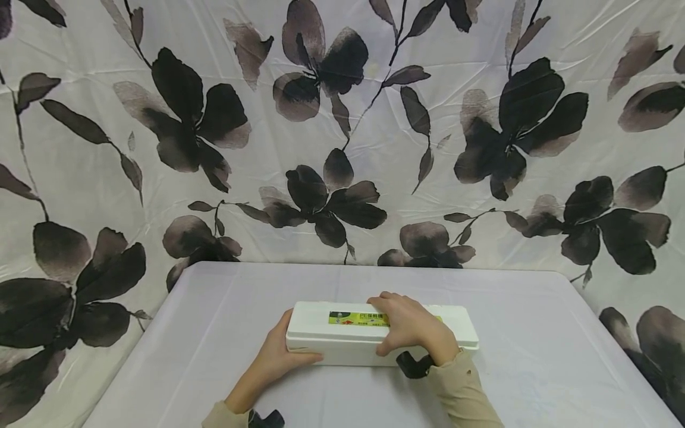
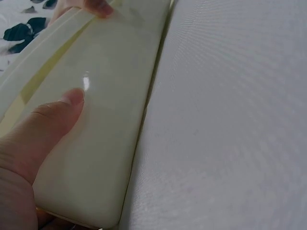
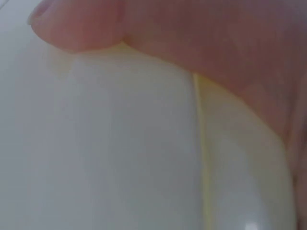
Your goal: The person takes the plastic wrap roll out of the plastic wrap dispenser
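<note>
A long white cling film box [image 1: 345, 353] with a yellow-green label [image 1: 355, 318] on its lid lies lengthwise across the table. My left hand [image 1: 274, 355] grips its left end, the thumb [image 2: 53, 120] lying along the front wall and the fingers wrapped round the end, partly hidden. Over the right half of the lid reaches my right hand [image 1: 414, 326], covering part of the label. Its fingertips are at the far edge, and its thumb [image 3: 76, 26] presses on the front near the lid seam [image 3: 201, 143]. The lid sits on the box.
The table has a white cloth [image 1: 535, 356] and rounded far corners. Behind it hangs a white curtain [image 1: 417, 148] printed with dark flowers. Dark wrist cameras [image 1: 414, 364] are strapped at both wrists, below beige sleeves.
</note>
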`<action>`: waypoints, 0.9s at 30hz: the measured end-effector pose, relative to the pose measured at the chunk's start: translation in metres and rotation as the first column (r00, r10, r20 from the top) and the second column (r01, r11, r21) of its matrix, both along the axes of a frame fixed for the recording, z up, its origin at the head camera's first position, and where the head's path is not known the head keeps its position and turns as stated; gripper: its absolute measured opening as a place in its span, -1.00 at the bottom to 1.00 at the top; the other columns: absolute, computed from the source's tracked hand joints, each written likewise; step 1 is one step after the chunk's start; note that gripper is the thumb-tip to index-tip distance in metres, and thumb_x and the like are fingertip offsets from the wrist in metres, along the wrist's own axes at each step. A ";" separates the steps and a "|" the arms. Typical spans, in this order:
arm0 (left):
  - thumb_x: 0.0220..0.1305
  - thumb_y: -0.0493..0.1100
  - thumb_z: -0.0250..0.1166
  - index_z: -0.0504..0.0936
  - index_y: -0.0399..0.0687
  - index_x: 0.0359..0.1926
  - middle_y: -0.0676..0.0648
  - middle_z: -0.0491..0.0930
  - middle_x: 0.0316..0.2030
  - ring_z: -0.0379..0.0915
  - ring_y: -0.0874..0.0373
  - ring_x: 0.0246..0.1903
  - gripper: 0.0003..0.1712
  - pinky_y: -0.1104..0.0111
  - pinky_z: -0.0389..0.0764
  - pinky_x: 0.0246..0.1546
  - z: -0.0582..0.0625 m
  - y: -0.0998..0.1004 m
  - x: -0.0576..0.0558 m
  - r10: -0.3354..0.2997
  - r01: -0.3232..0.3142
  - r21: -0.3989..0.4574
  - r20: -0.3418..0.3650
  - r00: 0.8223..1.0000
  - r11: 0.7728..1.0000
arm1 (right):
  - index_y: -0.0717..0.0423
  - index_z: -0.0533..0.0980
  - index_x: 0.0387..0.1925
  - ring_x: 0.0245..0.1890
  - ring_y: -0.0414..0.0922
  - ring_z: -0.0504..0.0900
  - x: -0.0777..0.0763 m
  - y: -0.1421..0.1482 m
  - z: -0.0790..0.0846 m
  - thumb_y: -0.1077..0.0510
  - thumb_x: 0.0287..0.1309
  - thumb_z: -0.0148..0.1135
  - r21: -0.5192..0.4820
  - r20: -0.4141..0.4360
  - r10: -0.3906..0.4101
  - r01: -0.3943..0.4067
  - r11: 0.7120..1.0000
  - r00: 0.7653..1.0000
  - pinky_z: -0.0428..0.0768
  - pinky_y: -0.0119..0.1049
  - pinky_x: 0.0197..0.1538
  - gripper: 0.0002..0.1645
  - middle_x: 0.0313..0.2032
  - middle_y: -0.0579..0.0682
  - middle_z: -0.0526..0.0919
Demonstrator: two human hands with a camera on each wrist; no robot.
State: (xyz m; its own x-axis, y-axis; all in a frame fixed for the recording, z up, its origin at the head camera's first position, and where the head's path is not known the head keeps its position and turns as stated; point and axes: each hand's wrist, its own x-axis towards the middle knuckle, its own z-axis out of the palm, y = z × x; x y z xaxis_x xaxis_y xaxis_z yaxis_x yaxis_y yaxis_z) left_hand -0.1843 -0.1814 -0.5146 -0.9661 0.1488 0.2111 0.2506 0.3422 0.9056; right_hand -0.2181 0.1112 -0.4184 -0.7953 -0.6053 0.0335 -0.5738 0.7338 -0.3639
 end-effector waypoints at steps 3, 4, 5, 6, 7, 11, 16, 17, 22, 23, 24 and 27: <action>-0.38 -0.01 0.75 0.24 0.00 0.41 -0.02 0.55 0.14 0.53 0.10 0.00 0.28 0.16 0.52 0.04 -0.001 -0.001 -0.001 -0.004 0.004 0.004 0.012 1.000 1.000 | 0.14 0.50 0.22 -0.19 -0.11 0.50 -0.002 -0.001 0.002 -0.01 -0.53 0.58 0.007 0.012 0.006 -0.006 1.000 1.000 0.51 -0.07 -0.09 0.05 -0.06 -0.01 0.56; -0.38 -0.01 0.75 0.24 0.00 0.41 -0.02 0.55 0.13 0.53 0.09 0.00 0.28 0.16 0.52 0.04 -0.001 -0.001 -0.001 -0.005 0.004 0.007 0.015 1.000 1.000 | 0.15 0.50 0.22 -0.19 -0.11 0.51 -0.002 -0.001 0.002 0.00 -0.53 0.58 0.010 0.016 0.008 -0.008 1.000 1.000 0.52 -0.06 -0.08 0.06 -0.05 0.00 0.57; -0.38 -0.01 0.75 0.23 0.01 0.41 -0.01 0.55 0.14 0.53 0.09 0.01 0.29 0.16 0.52 0.04 -0.001 -0.001 -0.001 -0.005 0.005 0.006 0.017 1.000 1.000 | 0.16 0.49 0.22 -0.18 -0.10 0.51 -0.003 -0.001 0.003 0.00 -0.53 0.58 0.014 0.022 0.009 -0.009 1.000 1.000 0.52 -0.05 -0.07 0.06 -0.04 0.01 0.57; -0.38 -0.01 0.75 0.23 0.01 0.41 -0.02 0.55 0.14 0.53 0.09 0.01 0.28 0.15 0.52 0.04 -0.001 -0.001 -0.001 -0.009 0.009 0.008 0.016 1.000 1.000 | 0.16 0.49 0.23 -0.17 -0.09 0.52 -0.003 -0.001 0.003 0.00 -0.52 0.58 0.016 0.028 0.009 -0.010 1.000 1.000 0.52 -0.04 -0.06 0.06 -0.03 0.01 0.57; -0.37 -0.01 0.75 0.22 0.00 0.42 -0.02 0.54 0.14 0.53 0.08 0.01 0.28 0.17 0.52 0.03 -0.001 -0.001 -0.001 -0.011 0.011 0.009 0.016 1.000 1.000 | 0.17 0.48 0.24 -0.16 -0.08 0.52 -0.004 -0.001 0.004 0.00 -0.52 0.58 0.015 0.039 0.007 -0.008 1.000 0.999 0.52 -0.03 -0.05 0.07 -0.01 0.02 0.57; -0.34 -0.01 0.74 0.22 0.00 0.41 -0.04 0.55 0.13 0.53 0.09 0.01 0.26 0.21 0.54 0.01 0.000 -0.001 -0.001 -0.020 0.020 0.011 0.017 1.000 1.000 | 0.15 0.48 0.25 -0.15 -0.08 0.52 -0.005 0.000 0.005 0.00 -0.51 0.57 0.012 0.058 0.003 -0.004 1.000 0.998 0.51 -0.02 -0.05 0.07 0.02 0.02 0.56; -0.32 -0.04 0.73 0.24 0.01 0.40 -0.03 0.57 0.09 0.54 0.10 -0.03 0.23 0.25 0.55 -0.02 0.001 -0.001 0.000 -0.026 0.026 0.020 0.021 0.999 0.999 | 0.12 0.48 0.25 -0.15 -0.09 0.51 -0.007 0.000 0.007 -0.01 -0.49 0.54 0.021 0.082 0.006 -0.007 1.000 0.997 0.51 -0.03 -0.06 0.06 0.05 0.02 0.56; -0.32 -0.04 0.73 0.24 0.01 0.40 -0.02 0.57 0.10 0.54 0.10 -0.02 0.23 0.25 0.54 0.00 0.001 -0.001 0.000 -0.029 0.029 0.018 0.019 0.999 0.999 | 0.11 0.48 0.26 -0.15 -0.09 0.51 -0.008 0.000 0.008 0.00 -0.48 0.54 0.018 0.093 0.007 -0.008 1.000 0.996 0.51 -0.04 -0.06 0.05 0.05 0.01 0.56; -0.32 -0.05 0.73 0.20 -0.03 0.41 -0.01 0.55 0.12 0.51 0.09 0.05 0.26 0.17 0.48 0.12 0.000 -0.002 0.000 -0.039 0.039 0.004 -0.004 0.999 0.999 | 0.12 0.49 0.25 -0.15 -0.11 0.50 -0.010 0.001 0.013 0.04 -0.45 0.55 -0.015 0.144 0.015 -0.013 1.000 0.989 0.51 -0.09 -0.07 0.02 0.00 -0.05 0.58; -0.32 -0.04 0.73 0.19 -0.04 0.42 -0.01 0.55 0.13 0.51 0.09 0.06 0.27 0.16 0.46 0.14 0.000 -0.002 0.000 -0.041 0.041 0.000 -0.007 0.999 0.999 | 0.13 0.49 0.24 -0.15 -0.11 0.50 -0.011 0.001 0.014 0.04 -0.45 0.56 -0.020 0.149 0.016 -0.014 1.000 0.989 0.50 -0.10 -0.07 0.02 -0.01 -0.06 0.58; -0.32 -0.04 0.73 0.18 -0.04 0.42 -0.01 0.55 0.13 0.51 0.09 0.06 0.28 0.15 0.46 0.14 -0.001 -0.002 0.000 -0.039 0.039 -0.001 -0.007 0.999 0.999 | 0.13 0.49 0.24 -0.16 -0.12 0.50 -0.011 0.001 0.014 0.04 -0.46 0.56 -0.017 0.147 0.017 -0.015 1.000 0.989 0.50 -0.11 -0.07 0.02 -0.02 -0.07 0.58; -0.33 -0.01 0.73 0.19 -0.03 0.42 -0.02 0.54 0.14 0.51 0.09 0.06 0.28 0.14 0.47 0.13 -0.002 -0.002 -0.001 -0.029 0.029 -0.003 -0.001 1.000 1.000 | 0.13 0.50 0.24 -0.16 -0.12 0.50 -0.011 0.000 0.015 0.01 -0.46 0.55 -0.005 0.134 0.017 -0.016 1.000 0.991 0.51 -0.10 -0.08 0.02 -0.02 -0.06 0.58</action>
State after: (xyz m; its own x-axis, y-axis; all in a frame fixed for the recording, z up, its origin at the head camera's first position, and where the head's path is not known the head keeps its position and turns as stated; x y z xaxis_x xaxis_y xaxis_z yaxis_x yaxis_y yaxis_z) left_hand -0.1852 -0.1834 -0.5163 -0.9610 0.1774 0.2120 0.2618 0.3376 0.9042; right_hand -0.2289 0.1115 -0.4037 -0.7826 -0.6185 -0.0707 -0.5317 0.7231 -0.4410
